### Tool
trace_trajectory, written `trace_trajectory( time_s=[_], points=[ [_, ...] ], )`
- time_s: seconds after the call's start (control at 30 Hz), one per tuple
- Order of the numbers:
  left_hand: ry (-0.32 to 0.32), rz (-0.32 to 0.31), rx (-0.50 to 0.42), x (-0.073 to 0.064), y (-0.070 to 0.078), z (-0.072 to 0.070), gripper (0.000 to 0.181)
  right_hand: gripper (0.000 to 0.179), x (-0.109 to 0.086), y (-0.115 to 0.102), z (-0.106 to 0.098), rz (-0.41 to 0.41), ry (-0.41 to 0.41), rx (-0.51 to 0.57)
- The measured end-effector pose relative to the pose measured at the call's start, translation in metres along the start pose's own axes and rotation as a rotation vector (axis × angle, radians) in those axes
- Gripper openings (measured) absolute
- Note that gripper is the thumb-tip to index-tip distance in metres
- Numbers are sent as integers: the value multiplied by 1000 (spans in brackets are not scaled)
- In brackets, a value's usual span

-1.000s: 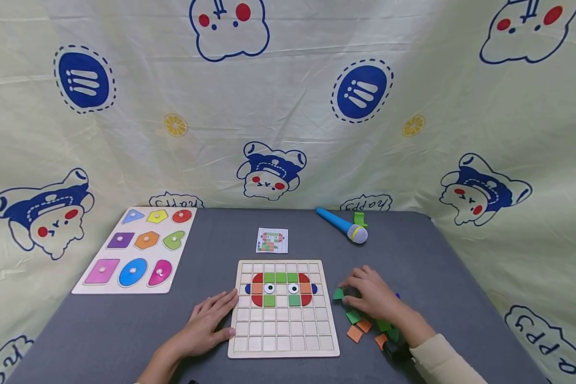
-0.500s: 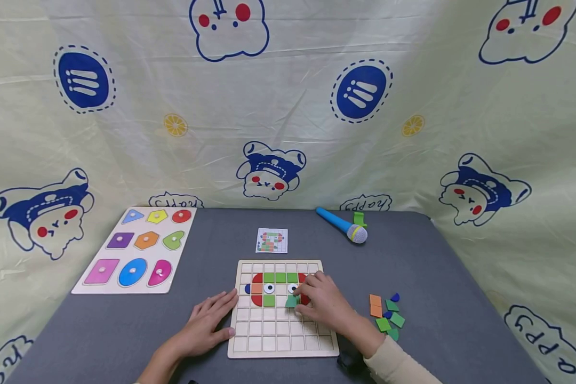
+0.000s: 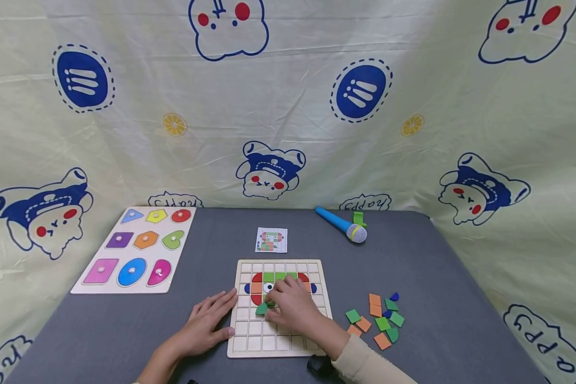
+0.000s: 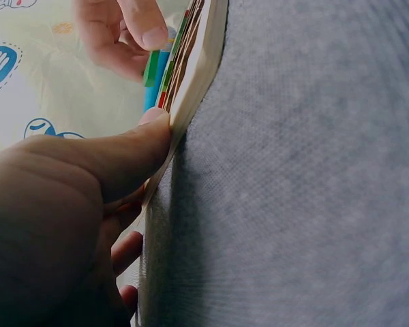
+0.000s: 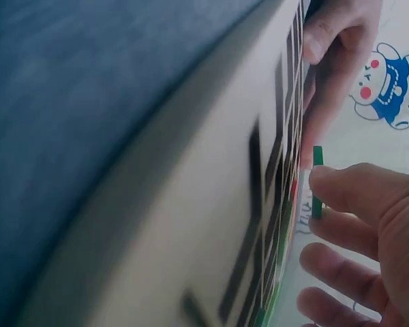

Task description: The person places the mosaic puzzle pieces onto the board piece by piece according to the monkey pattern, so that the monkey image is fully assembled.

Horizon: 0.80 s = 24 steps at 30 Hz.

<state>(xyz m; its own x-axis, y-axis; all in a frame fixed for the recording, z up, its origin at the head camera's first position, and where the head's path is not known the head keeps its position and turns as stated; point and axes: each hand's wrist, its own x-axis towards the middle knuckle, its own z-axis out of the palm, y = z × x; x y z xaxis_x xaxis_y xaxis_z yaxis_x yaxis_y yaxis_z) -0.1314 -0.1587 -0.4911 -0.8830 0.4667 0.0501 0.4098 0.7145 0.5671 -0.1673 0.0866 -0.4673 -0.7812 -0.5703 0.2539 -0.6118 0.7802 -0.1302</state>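
A green tile with a rounded corner [image 3: 261, 309] is pinched between the thumb and forefinger of my right hand [image 3: 295, 308], over the left half of the white grid board [image 3: 249, 344]. In the right wrist view the green tile [image 5: 317, 155] shows edge-on, slightly apart from the board. Red, green, orange and blue tiles and an eye tile [image 3: 268, 287] sit in the board's upper rows, partly hidden by my right hand. My left hand [image 3: 202, 326] rests at the board's left edge, its fingers fairly straight; in the left wrist view its thumb [image 4: 133, 153] touches the board's rim.
Loose green, orange and blue tiles [image 3: 382, 324] lie right of the board. A small pattern card [image 3: 271, 240] lies behind it. At the back are a blue toy microphone [image 3: 341, 224] and green pieces [image 3: 359, 218]. A shape puzzle board [image 3: 139, 250] lies at left.
My right hand has moved left from the loose tiles onto the board, carrying the green tile across to its left half. My left hand has stayed at the board's edge.
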Motion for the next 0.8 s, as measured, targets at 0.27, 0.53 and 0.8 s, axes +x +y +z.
trace_trajectory(
  time_s=[0.27, 0.53, 0.8],
  points=[
    [1, -1, -2, 0, 0, 1, 66, 17, 6, -10, 4, 11, -41, -26],
    [-9, -6, -4, 0, 0, -1, 67, 16, 7, -12, 6, -2, -43, -41],
    [-10, -5, -2, 0, 0, -1, 66, 16, 7, -14, 5, -2, -65, -23]
  ],
)
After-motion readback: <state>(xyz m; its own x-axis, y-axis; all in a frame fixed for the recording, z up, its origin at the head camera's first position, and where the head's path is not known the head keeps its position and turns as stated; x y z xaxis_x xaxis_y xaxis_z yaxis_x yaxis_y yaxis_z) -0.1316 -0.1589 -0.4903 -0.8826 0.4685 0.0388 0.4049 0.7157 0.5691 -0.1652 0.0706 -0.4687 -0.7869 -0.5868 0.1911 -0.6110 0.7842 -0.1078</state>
